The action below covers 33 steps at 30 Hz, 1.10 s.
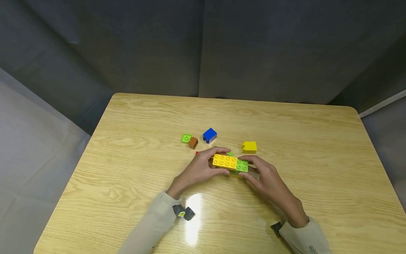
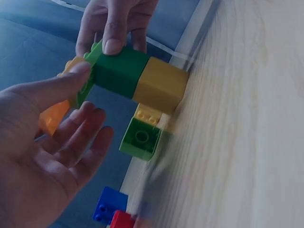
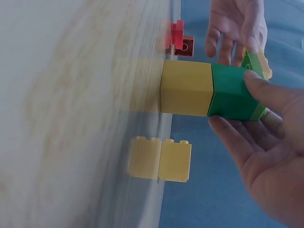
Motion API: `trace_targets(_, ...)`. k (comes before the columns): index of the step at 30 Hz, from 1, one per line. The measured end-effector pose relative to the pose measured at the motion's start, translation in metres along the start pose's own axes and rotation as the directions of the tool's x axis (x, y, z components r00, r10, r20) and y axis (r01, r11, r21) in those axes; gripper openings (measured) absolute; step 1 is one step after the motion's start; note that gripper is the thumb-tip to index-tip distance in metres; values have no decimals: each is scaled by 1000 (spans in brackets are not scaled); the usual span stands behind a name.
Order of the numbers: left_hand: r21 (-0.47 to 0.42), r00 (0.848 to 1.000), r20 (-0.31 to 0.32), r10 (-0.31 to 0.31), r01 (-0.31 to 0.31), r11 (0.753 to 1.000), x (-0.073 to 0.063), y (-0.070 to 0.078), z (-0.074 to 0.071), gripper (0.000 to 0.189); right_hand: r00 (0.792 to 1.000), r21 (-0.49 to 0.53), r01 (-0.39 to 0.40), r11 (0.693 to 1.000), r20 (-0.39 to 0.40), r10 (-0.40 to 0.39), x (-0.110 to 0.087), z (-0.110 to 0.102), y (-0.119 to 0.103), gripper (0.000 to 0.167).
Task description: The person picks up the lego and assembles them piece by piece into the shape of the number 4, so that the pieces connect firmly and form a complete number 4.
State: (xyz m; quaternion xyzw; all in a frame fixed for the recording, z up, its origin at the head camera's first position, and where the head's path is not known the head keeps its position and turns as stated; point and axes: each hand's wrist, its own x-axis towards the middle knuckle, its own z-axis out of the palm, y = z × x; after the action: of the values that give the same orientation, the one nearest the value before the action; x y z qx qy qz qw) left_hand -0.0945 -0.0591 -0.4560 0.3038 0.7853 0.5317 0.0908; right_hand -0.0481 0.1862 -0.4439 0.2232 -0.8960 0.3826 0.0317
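A stack of toy building bricks stands between my two hands. At its top a long yellow brick [image 1: 225,161] sits beside the studs of a light green plate [image 1: 242,165]. Below come a dark green brick [image 3: 232,92] and a yellow brick [image 3: 186,88], which appears to rest on the table. My left hand [image 1: 203,165] pinches the left part of the top, its thumb near the plate's edge in the left wrist view. With thumb and fingers on opposite sides, my right hand [image 1: 268,178] grips the dark green brick and the plate's right end.
Behind the hands on the wooden table [image 1: 142,148] lie a blue brick [image 1: 210,135], a loose yellow brick [image 1: 249,147], a light green piece [image 1: 186,138] and a brown brick [image 1: 193,143]. A red brick [image 2: 122,220] and a green brick [image 2: 141,137] are partly hidden in the head view.
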Motion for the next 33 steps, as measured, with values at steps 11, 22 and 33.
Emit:
trace_targets(11,-24,997,-18,-72,72,997,-15,-11,-22,70,1000,1,-22,1000,3,22,1,0,-1,49)
trace_targets(22,208,985,-139,-105,133,969,-16,-20,-30,52,1000,-1,-19,1000,-2,19,0,1,-1,49)
trace_targets(33,371,988,-122,-96,135,919,-20,-24,-29,40,1000,4,-25,1000,1,25,0,0,-1,49)
